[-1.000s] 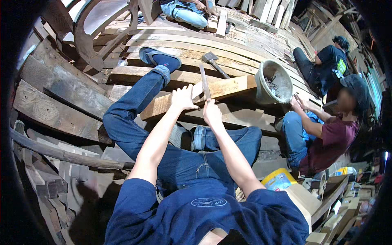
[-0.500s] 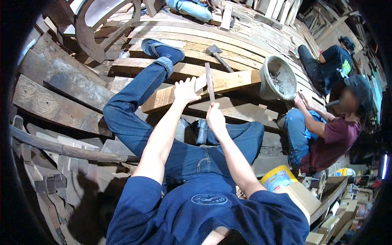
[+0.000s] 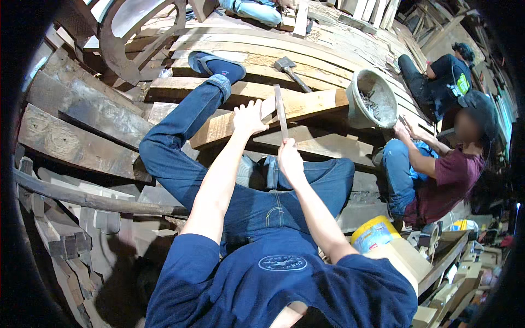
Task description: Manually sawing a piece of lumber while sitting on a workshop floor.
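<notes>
My left hand (image 3: 251, 117) presses a small pale wood piece (image 3: 268, 106) down on a thick wooden beam (image 3: 317, 104), its fingers closed around the near end. In my right hand (image 3: 290, 158) is the near end of a long flat file (image 3: 280, 109), pointing away from me. The file's blade lies against the right end of the wood piece, where the two meet over the beam. Part of the wood piece is hidden under my left fingers. Beyond the beam, a hammer (image 3: 285, 65) with a blocky head rests on the planks.
A grey bucket (image 3: 358, 104) with nails or similar metal bits tilts at the beam's right end, beside a seated person in maroon (image 3: 448, 186). A yellow-rimmed tub (image 3: 377, 235) stands near my right elbow. Slatted planks (image 3: 229, 52) have gaps; timber (image 3: 71, 136) lies left.
The view has shifted a little. My right hand and the file have come very slightly back toward me relative to the beam; my left hand keeps its hold on the wood piece.
</notes>
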`<action>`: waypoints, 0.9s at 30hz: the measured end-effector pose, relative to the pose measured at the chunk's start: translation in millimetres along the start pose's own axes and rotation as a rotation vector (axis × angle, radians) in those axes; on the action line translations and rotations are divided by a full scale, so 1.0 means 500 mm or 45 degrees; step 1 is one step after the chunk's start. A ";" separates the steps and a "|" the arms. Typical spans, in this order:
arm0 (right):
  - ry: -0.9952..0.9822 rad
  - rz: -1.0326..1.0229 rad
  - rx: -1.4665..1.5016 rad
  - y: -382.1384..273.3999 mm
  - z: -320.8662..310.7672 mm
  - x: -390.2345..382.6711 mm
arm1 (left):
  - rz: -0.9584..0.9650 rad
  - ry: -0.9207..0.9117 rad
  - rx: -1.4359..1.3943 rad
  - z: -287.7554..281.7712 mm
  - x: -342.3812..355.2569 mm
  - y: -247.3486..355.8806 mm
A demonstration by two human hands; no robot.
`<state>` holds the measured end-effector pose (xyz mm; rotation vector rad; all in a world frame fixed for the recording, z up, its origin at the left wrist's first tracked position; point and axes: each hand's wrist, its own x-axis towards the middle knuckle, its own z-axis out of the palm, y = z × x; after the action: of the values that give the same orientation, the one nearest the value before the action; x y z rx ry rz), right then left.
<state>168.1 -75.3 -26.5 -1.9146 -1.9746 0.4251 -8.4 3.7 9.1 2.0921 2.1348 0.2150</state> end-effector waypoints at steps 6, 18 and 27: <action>0.213 -0.141 -0.017 -0.007 0.003 0.118 | 0.021 -0.028 -0.017 -0.011 0.006 0.033; 0.162 -0.178 -0.086 0.013 -0.002 0.010 | -0.018 0.060 -0.090 -0.007 0.001 0.016; 0.031 -0.137 0.349 0.069 0.072 -0.006 | -0.026 -0.001 -0.123 -0.007 -0.002 0.029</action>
<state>182.9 -75.6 -74.3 -1.6306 -1.8825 0.6046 5.0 2.8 15.3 2.0159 2.0998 0.3081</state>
